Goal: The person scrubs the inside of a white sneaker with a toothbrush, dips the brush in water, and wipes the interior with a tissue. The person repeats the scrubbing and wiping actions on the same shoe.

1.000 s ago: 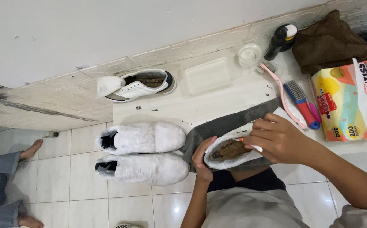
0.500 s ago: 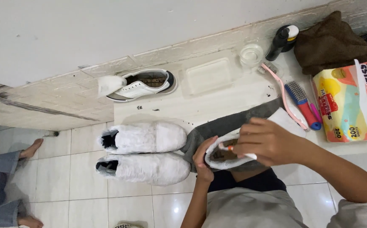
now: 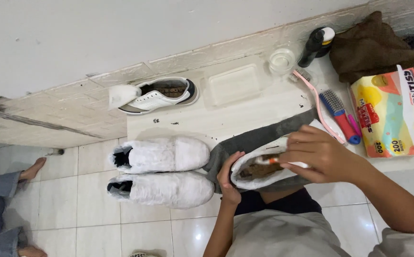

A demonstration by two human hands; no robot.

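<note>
Head view. A white sneaker (image 3: 259, 172), resting on a grey cloth (image 3: 259, 135), is steadied by the left hand (image 3: 229, 178); a small white-and-orange brush (image 3: 276, 161) is gripped by the right hand (image 3: 319, 154) over its opening. Two paper-wrapped white shoes (image 3: 161, 171) are seen alongside.

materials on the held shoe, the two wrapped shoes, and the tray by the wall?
Held shoe: smooth white upper, looks like leather or synthetic; brown insole shows.
Wrapped shoes: covered in soft white tissue-like paper, crinkled and matte.
Tray: translucent plastic, probably; faint gloss, tile shows through.
</note>
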